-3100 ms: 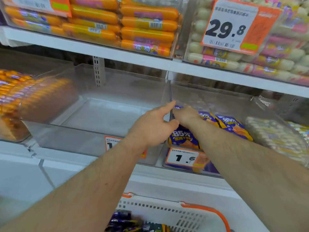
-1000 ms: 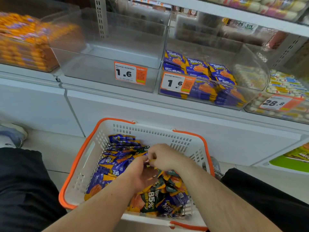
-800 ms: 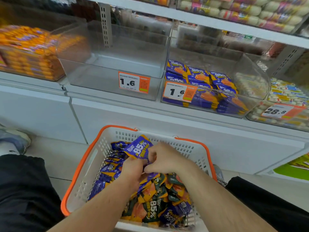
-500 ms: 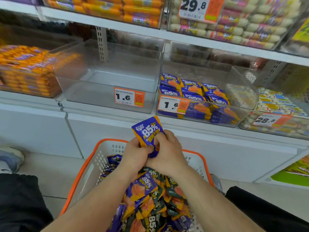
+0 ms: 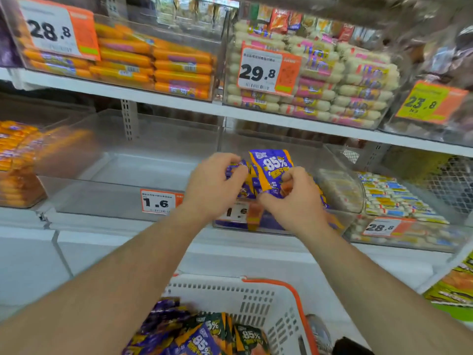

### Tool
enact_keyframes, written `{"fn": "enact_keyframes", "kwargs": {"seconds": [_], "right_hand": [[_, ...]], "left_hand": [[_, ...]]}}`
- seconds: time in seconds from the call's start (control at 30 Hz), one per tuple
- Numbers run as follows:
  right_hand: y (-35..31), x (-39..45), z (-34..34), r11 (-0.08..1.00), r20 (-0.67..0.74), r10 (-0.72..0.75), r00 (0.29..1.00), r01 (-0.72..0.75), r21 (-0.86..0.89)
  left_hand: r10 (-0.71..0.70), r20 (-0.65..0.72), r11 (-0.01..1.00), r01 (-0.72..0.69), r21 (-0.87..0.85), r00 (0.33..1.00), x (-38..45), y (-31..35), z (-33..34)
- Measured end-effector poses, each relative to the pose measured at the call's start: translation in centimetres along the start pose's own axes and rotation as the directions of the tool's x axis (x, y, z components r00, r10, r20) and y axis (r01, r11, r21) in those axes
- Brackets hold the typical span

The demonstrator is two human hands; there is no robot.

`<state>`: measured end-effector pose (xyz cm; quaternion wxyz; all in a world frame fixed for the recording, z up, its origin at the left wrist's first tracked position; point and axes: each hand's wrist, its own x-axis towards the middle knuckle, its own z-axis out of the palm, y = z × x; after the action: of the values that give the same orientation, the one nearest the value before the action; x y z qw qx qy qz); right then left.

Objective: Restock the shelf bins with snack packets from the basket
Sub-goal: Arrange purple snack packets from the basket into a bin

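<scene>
Both your hands are up at the clear shelf bin that carries a partly hidden "1.6" price tag, the landmark here. Your right hand pinches a purple-and-orange "85%" snack packet by its lower edge, fingers curled round it; the packet stands roughly upright over the bin's front. Your left hand, just left of it, has its fingers curled in a grip on more purple packets; how many, you cannot tell. More packets of the same kind lie inside the bin, mostly hidden behind your hands.

Left of that bin: a second clear bin with its own "1.6" tag, nothing visible in it. Further left, a bin of orange sausage packs, blurred.

Right of the landmark bin: white sausage sticks behind a "28.8" tag.

Shelf above it: orange sausages, tag "28.8"; white-and-pink sausages, tag "29.8"; a "23.8" tag to the far right.

Below the bin, nearest you: the white basket with an orange rim, holding a heap of purple and dark green "85%" packets.
</scene>
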<state>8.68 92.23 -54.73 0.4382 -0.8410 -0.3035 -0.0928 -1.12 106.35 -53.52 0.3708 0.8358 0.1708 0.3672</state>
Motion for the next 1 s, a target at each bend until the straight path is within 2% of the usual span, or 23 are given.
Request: {"fn": "enact_keyframes", "kwargs": {"seconds": [0.03,0.07,0.13,0.2,0.27,0.37,0.6,0.8,1.0], "right_hand": [[0.6,1.5,-0.3,0.998,0.021,0.043,0.999,-0.042,-0.049],[1.2,3.0,-0.4,0.992,0.043,0.074,0.996,-0.070,-0.102],[2.3,6.1,0.0,0.966,0.093,0.144,0.985,-0.120,-0.229],[3.0,8.8,1.0,0.924,0.145,0.231,0.962,-0.170,-0.343],[3.5,10.7,2.1,0.891,0.172,0.282,0.944,-0.191,-0.411],[4.2,13.0,4.2,0.874,0.205,0.297,0.932,-0.179,-0.452],[6.0,16.6,8.6,0.786,0.252,0.302,0.920,-0.091,-0.612],[7.8,17.5,9.9,0.759,0.339,0.363,0.868,-0.065,-0.648],[7.9,17.8,10.8,0.709,0.351,0.417,0.839,-0.059,-0.703]], "left_hand": [[0.036,0.004,0.978,-0.036,0.207,0.999,1.7,-0.7,0.0],[0.022,0.043,0.941,-0.035,0.337,0.999,3.2,-1.2,0.1],[-0.074,0.140,0.902,0.006,0.432,0.987,5.0,-2.8,0.8],[-0.103,0.207,0.915,0.011,0.404,0.973,5.0,-4.2,1.7],[-0.069,0.202,0.919,-0.016,0.394,0.977,3.9,-4.9,2.2],[-0.077,0.144,0.917,0.013,0.399,0.987,3.8,-5.0,2.5],[-0.043,0.118,0.910,-0.010,0.415,0.992,3.7,-5.1,2.6],[-0.032,0.098,0.913,-0.010,0.408,0.995,3.5,-5.1,2.8],[-0.027,0.095,0.911,-0.014,0.412,0.995,3.4,-5.1,2.8]]}}
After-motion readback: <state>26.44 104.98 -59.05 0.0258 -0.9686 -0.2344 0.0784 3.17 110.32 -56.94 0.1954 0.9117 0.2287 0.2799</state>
